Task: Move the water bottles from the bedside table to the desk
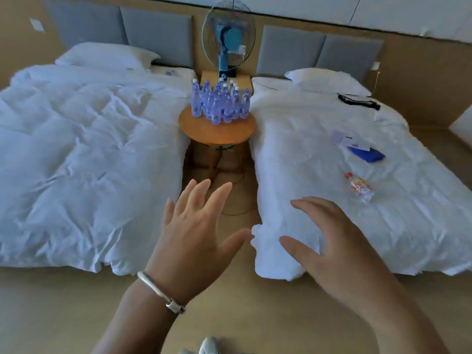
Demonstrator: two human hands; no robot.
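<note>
Water bottles (219, 102) clustered upright on the round counter (217, 130), upper centre of frame, between two beds. Left hand (194, 233) and right hand (332, 246) at lower centre, fingers spread, grasping nothing.

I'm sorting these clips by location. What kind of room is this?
Most likely a twin hotel or guest bedroom: two beds with white duvets and grey padded headboards, and a round bedside table between them holding a cluster of water bottles, with a standing fan behind.
</note>
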